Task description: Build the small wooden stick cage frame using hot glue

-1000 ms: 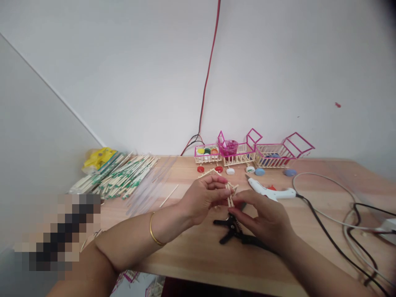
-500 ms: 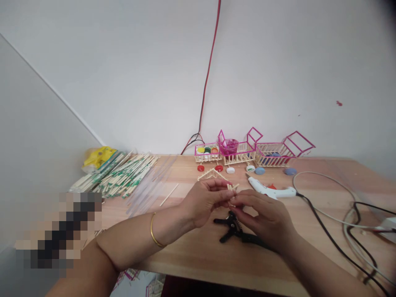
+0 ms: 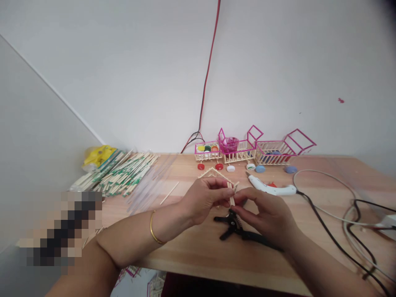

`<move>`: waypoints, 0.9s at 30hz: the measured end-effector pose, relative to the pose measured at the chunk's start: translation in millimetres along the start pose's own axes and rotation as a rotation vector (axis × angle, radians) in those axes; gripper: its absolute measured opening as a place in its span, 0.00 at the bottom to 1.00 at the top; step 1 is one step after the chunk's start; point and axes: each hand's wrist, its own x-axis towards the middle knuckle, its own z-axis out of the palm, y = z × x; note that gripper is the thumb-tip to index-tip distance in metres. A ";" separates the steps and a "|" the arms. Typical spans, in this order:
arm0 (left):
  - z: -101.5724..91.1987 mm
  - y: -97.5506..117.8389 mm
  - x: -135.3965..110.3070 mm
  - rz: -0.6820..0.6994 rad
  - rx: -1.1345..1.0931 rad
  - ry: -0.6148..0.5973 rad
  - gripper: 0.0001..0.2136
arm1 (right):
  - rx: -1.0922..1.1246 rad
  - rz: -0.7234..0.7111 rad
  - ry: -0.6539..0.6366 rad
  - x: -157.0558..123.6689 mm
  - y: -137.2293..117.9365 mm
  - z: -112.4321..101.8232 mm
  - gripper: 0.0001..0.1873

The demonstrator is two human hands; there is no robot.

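Over the wooden table, my left hand (image 3: 208, 199) is closed on a small bundle of short wooden sticks (image 3: 230, 194), pinching it between thumb and fingers. One short piece slants out at the bundle's upper right. My right hand (image 3: 266, 209) curls in from the other side, its thumb and forefinger pinching the same sticks near their lower end. Just below both hands lies a black clamp-like tool (image 3: 232, 226), its handle partly covered by my right hand. Behind my left hand is a triangular stick frame (image 3: 212, 171), partly hidden.
A white glue gun (image 3: 272, 189) with a black cord lies to the right, near looping cables (image 3: 349, 218). Pink-edged stick carts (image 3: 239, 154) on bottle-cap wheels line the wall. Bagged sticks (image 3: 126, 175) and clear strips (image 3: 148, 187) lie left, near a single stick (image 3: 169, 193).
My right hand has shifted slightly right and its fingers have spread a little, so more of the sticks shows. My left hand stays nearly in place.
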 end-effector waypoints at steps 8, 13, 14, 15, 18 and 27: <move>-1.8 -4.3 1.0 0.006 0.030 -0.004 0.15 | -0.029 0.002 0.000 -2.0 2.0 2.5 0.03; -3.2 -6.0 1.8 0.003 0.035 -0.005 0.15 | -0.006 0.029 -0.019 -4.1 3.1 3.0 0.02; -3.1 -6.0 1.6 0.005 0.038 -0.004 0.15 | -0.002 0.028 -0.019 -4.1 3.0 3.2 0.03; -2.9 -5.8 1.3 0.007 0.042 -0.003 0.15 | -0.001 0.026 -0.016 -3.9 2.8 3.3 0.03; -1.9 -4.9 0.5 0.006 0.057 0.005 0.16 | -0.005 0.012 0.006 -3.3 2.1 3.9 0.03; 0.4 -2.4 -1.6 -0.025 0.010 0.004 0.16 | -0.024 -0.008 0.015 -3.9 1.1 4.7 0.04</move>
